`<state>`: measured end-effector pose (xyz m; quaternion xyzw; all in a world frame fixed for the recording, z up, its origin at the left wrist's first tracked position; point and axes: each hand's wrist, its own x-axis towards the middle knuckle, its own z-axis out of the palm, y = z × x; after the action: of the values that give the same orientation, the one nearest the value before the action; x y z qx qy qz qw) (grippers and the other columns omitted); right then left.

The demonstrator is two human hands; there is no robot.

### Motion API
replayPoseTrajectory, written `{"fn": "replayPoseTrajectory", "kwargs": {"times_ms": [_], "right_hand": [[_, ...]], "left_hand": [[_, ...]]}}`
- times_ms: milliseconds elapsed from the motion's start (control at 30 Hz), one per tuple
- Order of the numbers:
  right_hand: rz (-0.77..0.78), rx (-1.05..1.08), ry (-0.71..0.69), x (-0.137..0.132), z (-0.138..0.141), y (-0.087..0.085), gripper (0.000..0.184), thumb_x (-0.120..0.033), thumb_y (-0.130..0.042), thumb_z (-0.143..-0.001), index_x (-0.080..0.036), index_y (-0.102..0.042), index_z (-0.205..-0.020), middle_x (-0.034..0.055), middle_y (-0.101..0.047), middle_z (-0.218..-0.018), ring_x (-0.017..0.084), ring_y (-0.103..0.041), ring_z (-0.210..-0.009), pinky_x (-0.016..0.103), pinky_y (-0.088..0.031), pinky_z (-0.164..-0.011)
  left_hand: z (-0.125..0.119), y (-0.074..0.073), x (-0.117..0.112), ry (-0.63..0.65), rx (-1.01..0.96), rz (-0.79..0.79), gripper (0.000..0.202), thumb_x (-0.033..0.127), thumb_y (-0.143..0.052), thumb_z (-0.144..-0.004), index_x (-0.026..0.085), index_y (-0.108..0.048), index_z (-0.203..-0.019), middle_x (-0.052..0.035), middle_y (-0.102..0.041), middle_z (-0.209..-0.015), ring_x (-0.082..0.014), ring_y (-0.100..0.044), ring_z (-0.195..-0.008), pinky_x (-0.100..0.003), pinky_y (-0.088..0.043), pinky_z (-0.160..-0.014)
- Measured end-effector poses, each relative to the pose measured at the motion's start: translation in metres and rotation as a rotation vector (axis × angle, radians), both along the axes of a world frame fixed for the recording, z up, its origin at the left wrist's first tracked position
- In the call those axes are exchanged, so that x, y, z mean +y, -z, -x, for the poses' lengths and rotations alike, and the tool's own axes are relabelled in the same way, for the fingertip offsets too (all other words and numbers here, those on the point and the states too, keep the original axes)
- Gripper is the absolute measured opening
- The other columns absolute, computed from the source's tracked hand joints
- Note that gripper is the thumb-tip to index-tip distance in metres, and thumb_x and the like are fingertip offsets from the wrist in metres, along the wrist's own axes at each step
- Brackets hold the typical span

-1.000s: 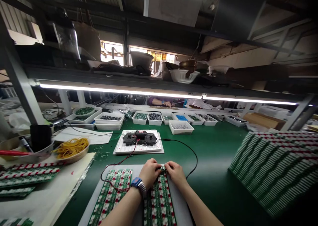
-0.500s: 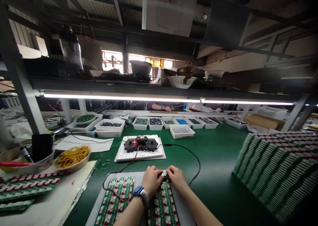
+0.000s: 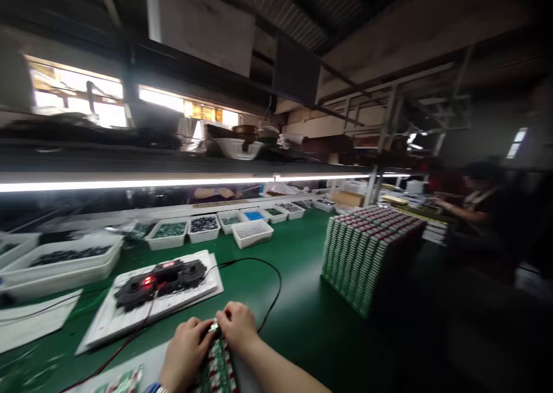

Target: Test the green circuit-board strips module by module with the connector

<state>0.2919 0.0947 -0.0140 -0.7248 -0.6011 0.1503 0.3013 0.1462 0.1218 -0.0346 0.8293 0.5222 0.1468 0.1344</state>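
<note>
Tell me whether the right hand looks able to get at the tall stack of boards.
Probably yes: only the black cable on the green tabletop shows between the right hand and the stack. The hand would first have to leave the circuit board it touches.

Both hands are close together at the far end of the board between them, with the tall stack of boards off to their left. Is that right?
Not quite: the tall stack of boards stands to the right, as the head view shows. The left hand and right hand are indeed close together at the board's far end.
</note>
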Motion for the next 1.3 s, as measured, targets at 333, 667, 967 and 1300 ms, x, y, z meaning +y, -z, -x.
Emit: {"fn": "replayPoseTrajectory", "kwargs": {"times_ms": [333,667,967,1300], "right_hand": [[-0.028,0.023,0.012,-0.003,0.000,0.004,0.018,-0.026,-0.056,-0.089,-0.019,-0.071,-0.082,0.0071,-0.073,-0.091,0.020,-0.066,-0.086,0.026,-0.041,-0.070],[-0.107,-0.017,-0.068,-0.009,-0.006,0.005,0.025,-0.024,-0.051,-0.093,-0.019,-0.069,-0.077,0.0052,-0.072,-0.083,0.020,-0.060,-0.086,0.025,-0.038,-0.074],[-0.050,-0.043,-0.113,0.002,-0.014,0.015,0.030,-0.026,-0.047,-0.093,-0.020,-0.068,-0.073,0.0049,-0.071,-0.078,0.020,-0.060,-0.079,0.026,-0.036,-0.070],[0.032,0.109,-0.121,0.005,-0.019,0.009,0.025,-0.024,-0.050,-0.086,-0.019,-0.070,-0.072,0.0047,-0.072,-0.076,0.020,-0.062,-0.077,0.025,-0.038,-0.067]], "left_hand": [[0.006,0.014,0.010,0.048,-0.036,-0.024,0.043,0.037,-0.039,-0.090,0.023,-0.069,-0.117,-0.0072,-0.068,-0.101,-0.0281,-0.058,-0.100,-0.039,-0.044,-0.093],[-0.006,-0.025,-0.021,-0.060,-0.062,0.024,0.031,0.031,-0.049,-0.092,0.024,-0.072,-0.111,-0.0070,-0.066,-0.103,-0.0241,-0.055,-0.103,-0.031,-0.041,-0.093],[-0.007,-0.027,-0.024,-0.087,-0.086,0.024,0.029,0.029,-0.051,-0.091,0.025,-0.072,-0.111,-0.0060,-0.066,-0.104,-0.0227,-0.055,-0.103,-0.030,-0.041,-0.092],[-0.008,-0.030,-0.024,-0.081,-0.065,0.030,0.028,0.030,-0.052,-0.091,0.026,-0.073,-0.110,-0.0058,-0.066,-0.102,-0.0222,-0.054,-0.101,-0.030,-0.041,-0.089]]}}
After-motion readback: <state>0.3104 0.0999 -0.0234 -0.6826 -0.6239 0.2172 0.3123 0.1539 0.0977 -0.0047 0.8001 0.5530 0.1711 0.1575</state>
